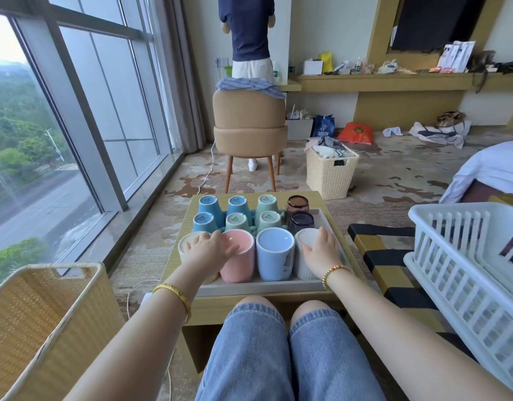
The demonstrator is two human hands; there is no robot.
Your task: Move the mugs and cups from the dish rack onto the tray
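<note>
The grey rectangular tray point(249, 288) on the low wooden desk point(174, 250) is fully packed: three rows of cups, rims touching or nearly so, with no gap between them wide enough for fingers. The upright pink mug point(241, 264) and pale blue mug point(274, 259) stand side by side in the near row. Access is from above only. The white slatted plastic dish rack point(463, 273) blocks the right flank; the woven wicker basket point(44, 316) blocks the left.

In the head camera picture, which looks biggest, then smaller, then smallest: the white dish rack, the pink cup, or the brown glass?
1. Dish rack, by far the biggest.
2. Pink cup.
3. Brown glass, smallest here, though it stands farther from the camera, so its true size against the pink cup is unsure.
</note>
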